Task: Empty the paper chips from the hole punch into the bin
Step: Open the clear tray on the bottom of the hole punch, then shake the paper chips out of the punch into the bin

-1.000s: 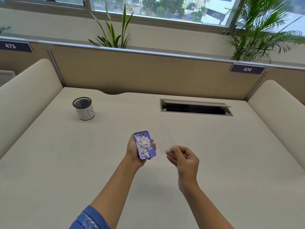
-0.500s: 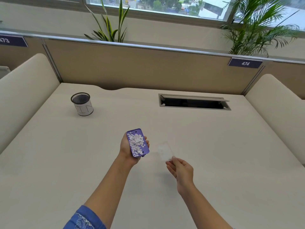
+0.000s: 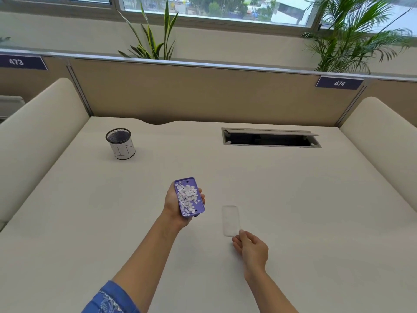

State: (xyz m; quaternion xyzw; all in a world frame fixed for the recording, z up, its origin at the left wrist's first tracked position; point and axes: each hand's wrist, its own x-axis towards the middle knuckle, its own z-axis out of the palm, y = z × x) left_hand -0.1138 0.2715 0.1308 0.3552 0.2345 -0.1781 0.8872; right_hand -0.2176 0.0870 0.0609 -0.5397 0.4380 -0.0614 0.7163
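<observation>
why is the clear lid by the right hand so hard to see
Head view: the transparent plastic lid lies on the pale cream desk, showing only faint edges; soft window light gives weak shadows; wide-angle distortion bends the partition; the purple hole punch tray stays sharp.

Cream desk [image 3: 293, 199] with open cable slot [image 3: 270, 141], tan partition [image 3: 203, 96] bearing number plates 473 [image 3: 21, 62] and 474 [image 3: 339, 83], leafy plants [image 3: 155, 39] beneath daylit windows [image 3: 225, 7].
</observation>
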